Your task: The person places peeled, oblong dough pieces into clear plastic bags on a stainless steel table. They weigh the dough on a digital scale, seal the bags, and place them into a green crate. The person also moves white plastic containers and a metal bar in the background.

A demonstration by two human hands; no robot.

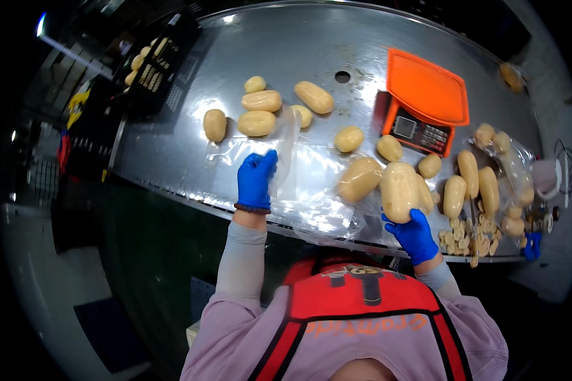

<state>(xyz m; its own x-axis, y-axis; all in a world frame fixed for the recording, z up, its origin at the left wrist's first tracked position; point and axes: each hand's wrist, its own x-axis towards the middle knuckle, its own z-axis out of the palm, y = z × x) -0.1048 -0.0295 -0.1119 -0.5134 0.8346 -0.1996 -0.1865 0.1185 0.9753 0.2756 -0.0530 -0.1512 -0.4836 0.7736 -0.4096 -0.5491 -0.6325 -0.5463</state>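
Observation:
My left hand (257,178), in a blue glove, is closed at a clear plastic bag (286,157) that lies on the metal table; its fingers seem to pinch the bag's film. In my right hand (412,233), also gloved in blue, is the lower end of a large peeled tuber, perhaps a potato (399,190). Beside it on the table lie another large tuber (361,179) and smaller ones (389,148). Beyond my left hand rest several more peeled tubers (257,123), some on or under clear film.
An orange digital scale (426,88) stands at the back right. Cut pieces (457,236), a knife (474,233) and bagged tubers (512,162) lie at the right. A black crate (157,71) holding tubers stands at the left end of the metal table (276,43), which has a round hole.

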